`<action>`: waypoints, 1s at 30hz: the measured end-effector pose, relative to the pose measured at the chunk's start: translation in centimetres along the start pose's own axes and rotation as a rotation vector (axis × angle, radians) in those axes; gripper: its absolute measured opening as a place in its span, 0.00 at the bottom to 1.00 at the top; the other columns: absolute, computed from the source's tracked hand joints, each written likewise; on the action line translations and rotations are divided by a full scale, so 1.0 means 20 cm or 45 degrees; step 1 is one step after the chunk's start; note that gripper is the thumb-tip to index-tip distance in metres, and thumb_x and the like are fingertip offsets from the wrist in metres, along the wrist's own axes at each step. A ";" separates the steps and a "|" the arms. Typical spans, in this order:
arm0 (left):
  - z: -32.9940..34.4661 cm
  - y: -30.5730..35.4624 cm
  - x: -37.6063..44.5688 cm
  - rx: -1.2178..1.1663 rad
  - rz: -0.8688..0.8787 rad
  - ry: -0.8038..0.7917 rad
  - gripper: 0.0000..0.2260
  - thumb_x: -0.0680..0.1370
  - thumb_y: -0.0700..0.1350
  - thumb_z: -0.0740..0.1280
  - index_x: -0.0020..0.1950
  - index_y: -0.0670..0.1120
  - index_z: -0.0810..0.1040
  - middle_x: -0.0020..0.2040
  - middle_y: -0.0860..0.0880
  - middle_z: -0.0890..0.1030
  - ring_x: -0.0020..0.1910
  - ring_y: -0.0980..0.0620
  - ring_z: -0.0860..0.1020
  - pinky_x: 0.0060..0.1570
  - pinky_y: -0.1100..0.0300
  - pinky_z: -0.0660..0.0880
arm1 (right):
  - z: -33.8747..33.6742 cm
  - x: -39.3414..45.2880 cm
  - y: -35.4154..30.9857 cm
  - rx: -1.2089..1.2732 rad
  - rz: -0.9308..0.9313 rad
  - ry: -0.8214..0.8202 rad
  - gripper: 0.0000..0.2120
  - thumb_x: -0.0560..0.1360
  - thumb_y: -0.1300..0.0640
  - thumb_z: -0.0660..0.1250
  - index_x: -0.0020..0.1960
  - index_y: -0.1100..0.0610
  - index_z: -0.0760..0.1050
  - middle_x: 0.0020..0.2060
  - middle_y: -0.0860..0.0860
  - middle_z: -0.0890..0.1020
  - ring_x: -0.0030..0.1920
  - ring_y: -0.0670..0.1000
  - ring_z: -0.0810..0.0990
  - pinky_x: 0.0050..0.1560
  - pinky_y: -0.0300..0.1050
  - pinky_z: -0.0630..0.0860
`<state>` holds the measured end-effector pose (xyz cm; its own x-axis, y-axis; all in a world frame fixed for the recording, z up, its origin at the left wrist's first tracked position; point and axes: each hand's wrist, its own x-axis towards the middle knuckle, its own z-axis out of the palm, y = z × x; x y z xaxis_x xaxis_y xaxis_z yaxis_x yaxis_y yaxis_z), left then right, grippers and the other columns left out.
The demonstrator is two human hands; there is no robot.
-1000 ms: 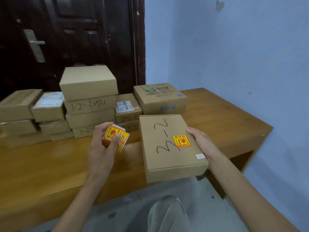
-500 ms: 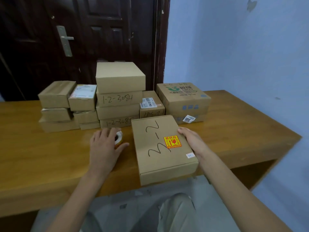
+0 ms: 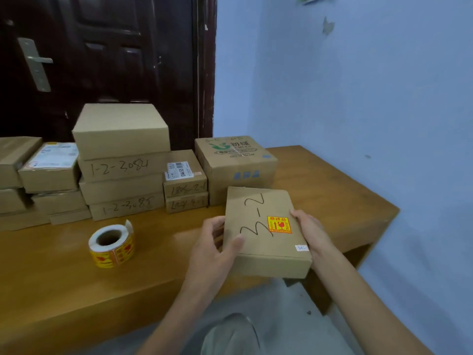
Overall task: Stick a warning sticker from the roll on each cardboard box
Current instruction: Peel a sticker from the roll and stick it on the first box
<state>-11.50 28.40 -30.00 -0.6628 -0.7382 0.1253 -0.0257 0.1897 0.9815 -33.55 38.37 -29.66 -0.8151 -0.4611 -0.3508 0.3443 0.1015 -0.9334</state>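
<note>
Box point(image 3: 266, 231) marked 3-2 sits at the near right edge of the surface point(image 3: 51, 290), already wearing its yellow-and-red sticker point(image 3: 279, 224) beside the handwriting. I have both hands on it: my left hand point(image 3: 212, 248) grasps the left side, thumb lying over the top and fingers point(image 3: 217, 233) curled down the wall, and my right hand point(image 3: 308, 230) grips the right edge. The roll point(image 3: 111, 245) stands free on the surface to the left, well apart from either hand, with a loose tab sticking up. By my reading this box is done and I am in the step of clearing it away. Next I need to set it aside, apart from the stacks point(image 3: 122, 162) at the back, then take an unlabelled box and peel a fresh sticker.
</note>
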 end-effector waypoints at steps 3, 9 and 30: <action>0.13 0.01 0.17 0.206 0.059 -0.133 0.21 0.77 0.58 0.73 0.67 0.60 0.70 0.60 0.66 0.75 0.59 0.65 0.76 0.46 0.71 0.79 | -0.13 0.04 -0.01 0.180 -0.006 0.174 0.17 0.83 0.53 0.67 0.68 0.60 0.75 0.51 0.62 0.87 0.45 0.60 0.87 0.37 0.53 0.84; 0.36 0.03 0.39 1.112 0.595 -0.253 0.19 0.83 0.54 0.64 0.75 0.60 0.71 0.73 0.56 0.71 0.73 0.53 0.65 0.71 0.52 0.67 | -0.14 0.06 -0.06 0.403 -0.207 0.480 0.19 0.82 0.61 0.64 0.71 0.57 0.65 0.53 0.56 0.82 0.44 0.51 0.83 0.38 0.43 0.77; 0.19 -0.18 0.45 1.172 0.506 -0.191 0.34 0.77 0.70 0.65 0.80 0.61 0.62 0.84 0.60 0.57 0.84 0.54 0.46 0.75 0.47 0.66 | -0.13 0.19 -0.09 -1.780 -0.803 0.016 0.43 0.74 0.22 0.37 0.83 0.38 0.59 0.85 0.51 0.57 0.85 0.55 0.51 0.83 0.59 0.42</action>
<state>-20.21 23.55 -33.03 -0.8344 -0.4364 0.3366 -0.3080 0.8757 0.3718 -38.49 38.82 -29.55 -0.6616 -0.7396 0.1236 -0.7425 0.6230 -0.2460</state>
